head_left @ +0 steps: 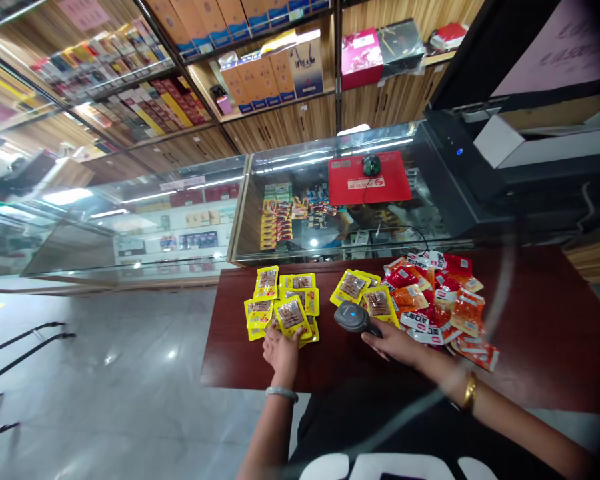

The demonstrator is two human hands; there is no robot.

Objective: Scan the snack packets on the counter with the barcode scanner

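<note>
My left hand [281,352] grips the lower edge of a yellow snack packet [291,316] with a clear window, above a loose pile of similar yellow packets [267,283] on the left of the dark red table. In my right hand [390,339] is a black handheld barcode scanner [351,316], a small blue light showing on its top. Its head points left, toward the packet in my left hand. Just behind the scanner lie a few more yellow packets [379,303]. To their right spreads a heap of red and orange snack packets [437,300].
The dark red table [540,320] stands against a glass display counter [290,257]. On the glass rest a red mat [395,189] and a computer mouse [371,165] with a cable. A black machine [460,180] stands at the right. Shelves with boxed goods [280,70] line the back.
</note>
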